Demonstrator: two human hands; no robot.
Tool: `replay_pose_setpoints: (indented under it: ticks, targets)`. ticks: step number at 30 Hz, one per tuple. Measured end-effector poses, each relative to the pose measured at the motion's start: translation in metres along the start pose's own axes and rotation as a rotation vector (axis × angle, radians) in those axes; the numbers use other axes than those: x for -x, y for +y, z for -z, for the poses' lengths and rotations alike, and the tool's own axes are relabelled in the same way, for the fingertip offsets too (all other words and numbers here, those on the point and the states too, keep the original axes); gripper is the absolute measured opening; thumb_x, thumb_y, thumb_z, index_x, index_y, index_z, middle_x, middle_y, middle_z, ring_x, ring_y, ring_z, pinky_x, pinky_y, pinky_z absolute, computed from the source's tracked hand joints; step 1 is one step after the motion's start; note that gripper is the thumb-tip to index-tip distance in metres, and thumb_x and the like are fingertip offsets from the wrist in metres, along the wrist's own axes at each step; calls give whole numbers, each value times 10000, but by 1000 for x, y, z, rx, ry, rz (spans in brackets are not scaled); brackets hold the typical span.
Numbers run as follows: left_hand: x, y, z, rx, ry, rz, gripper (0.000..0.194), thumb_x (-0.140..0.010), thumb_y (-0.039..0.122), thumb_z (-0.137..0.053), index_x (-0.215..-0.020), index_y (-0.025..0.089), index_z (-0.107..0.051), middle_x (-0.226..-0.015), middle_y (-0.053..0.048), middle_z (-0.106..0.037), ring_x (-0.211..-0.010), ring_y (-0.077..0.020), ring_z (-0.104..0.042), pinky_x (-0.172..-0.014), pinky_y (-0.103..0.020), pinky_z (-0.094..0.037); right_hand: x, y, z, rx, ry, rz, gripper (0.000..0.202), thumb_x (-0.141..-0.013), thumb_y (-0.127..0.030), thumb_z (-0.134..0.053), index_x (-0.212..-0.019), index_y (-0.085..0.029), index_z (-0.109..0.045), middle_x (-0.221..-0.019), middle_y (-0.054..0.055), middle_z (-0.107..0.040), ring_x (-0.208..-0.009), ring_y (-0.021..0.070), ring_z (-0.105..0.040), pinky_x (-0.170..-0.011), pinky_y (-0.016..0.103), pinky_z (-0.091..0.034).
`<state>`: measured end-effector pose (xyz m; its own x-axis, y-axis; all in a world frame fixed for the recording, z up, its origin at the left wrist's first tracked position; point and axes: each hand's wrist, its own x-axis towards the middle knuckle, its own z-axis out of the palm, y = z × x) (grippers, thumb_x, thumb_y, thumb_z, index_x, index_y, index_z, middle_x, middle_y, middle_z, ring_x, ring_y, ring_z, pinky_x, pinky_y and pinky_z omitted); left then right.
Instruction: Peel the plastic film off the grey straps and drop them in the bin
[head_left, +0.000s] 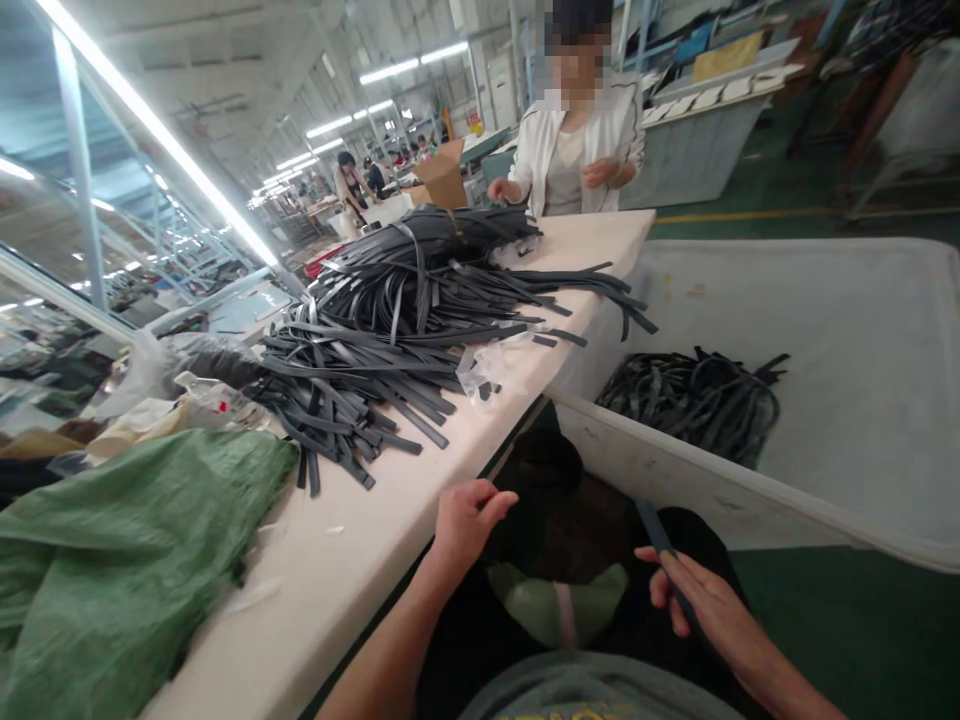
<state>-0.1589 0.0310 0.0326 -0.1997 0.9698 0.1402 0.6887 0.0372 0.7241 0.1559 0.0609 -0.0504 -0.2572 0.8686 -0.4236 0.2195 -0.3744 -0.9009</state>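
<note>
Your right hand (pixel 709 595) clamps a dark strip (pixel 655 527), likely light, pliable, best held mid-length; your left hand (pixel 465 522) curls fingers together.

Factory hall, rows of tube lights (pixel 157 128), co-worker (pixel 566 165) at worktable (pixel 360 560), heaped dark strips (pixel 375 365), large bin (pixel 847 350)

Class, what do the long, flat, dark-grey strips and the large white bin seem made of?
Strips: perhaps rubber or coated fabric, satin; they curve loosely and catch light.
Bin: probably moulded plastic, dull; its smooth walls and rounded corner suggest that.
</note>
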Motion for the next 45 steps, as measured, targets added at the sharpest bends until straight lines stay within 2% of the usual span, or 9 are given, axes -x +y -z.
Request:
replay_pose_setpoints:
  ticks: [3,5,7,12,18,24,29,35,45]
  targets:
    - [-33,14,-13,-72,115,-96,293,-905,391,-577,-700,206,-674,-694,-3,-693,-685,-156,-643,-686,-276,-485,0,-6,3,-4,8,21,702,-743,-768,-519,-1056,-152,-643,-629,6,-604,-427,124,-481,-489,283,-391]
    - [-62,14,-8,-197,257,-194,188,-879,367,-627,-971,217,-696,-1021,-54,-726,-970,-205,-650,-902,-341,-475,-1,-6,7,-23,32,29,683,-738,-756,-535,-1043,-156,-649,-618,5,-604,-429,124,-481,-478,276,-385]
    - [-92,9,1,-371,318,-212,362,-837,361,-683,-1172,232,-640,-1296,-95,-630,-1226,-264,-537,-1056,-434,-384,-2,-3,9,-43,51,36,662,-743,-745,-547,-1034,-161,-658,-615,5,-605,-434,124,-483,-480,275,-388]
    - [-129,-5,16,-561,199,-148,90,-866,275,-626,-879,270,-715,-1139,-29,-713,-1221,-245,-543,-1123,-486,-284,-3,5,10,-56,51,51,660,-742,-748,-556,-1025,-164,-674,-624,8,-611,-440,133,-486,-500,291,-398]
    - [-88,-5,29,-305,407,-200,152,-884,264,-541,-802,237,-666,-1034,-45,-723,-1069,-210,-619,-1011,-401,-425,-3,-2,9,-59,2,85,607,-805,-714,-545,-1036,-170,-684,-665,12,-625,-475,124,-489,-527,285,-406]
    - [-34,-9,42,-55,448,-9,208,-873,393,-559,-778,228,-643,-733,1,-699,-763,-179,-651,-819,-309,-485,-4,-44,-18,-185,-196,111,530,-811,-664,-607,-976,-176,-726,-927,98,-704,-722,188,-631,-622,301,-496]
    - [-12,-11,22,167,357,49,202,-820,407,-625,-847,223,-703,-673,17,-692,-663,-158,-643,-714,-268,-478,-20,-101,-68,-246,-475,259,454,-856,-617,-606,-1014,-214,-740,-1379,111,-562,-1239,276,-532,-983,408,-478]
    - [-6,-5,-12,502,176,147,231,-781,390,-665,-908,200,-701,-605,37,-633,-542,-122,-579,-571,-239,-454,-61,-153,-123,-208,-440,352,493,-749,-646,-676,-863,-169,-731,-1041,97,-704,-983,241,-636,-848,371,-530]
    - [7,-2,-31,927,-238,404,453,-623,453,-813,-926,126,-731,-674,-27,-693,-560,-110,-601,-579,-234,-491,-111,-199,-109,-75,-234,373,230,-891,-330,-620,-897,-115,-701,-965,60,-706,-835,137,-580,-627,193,-438]
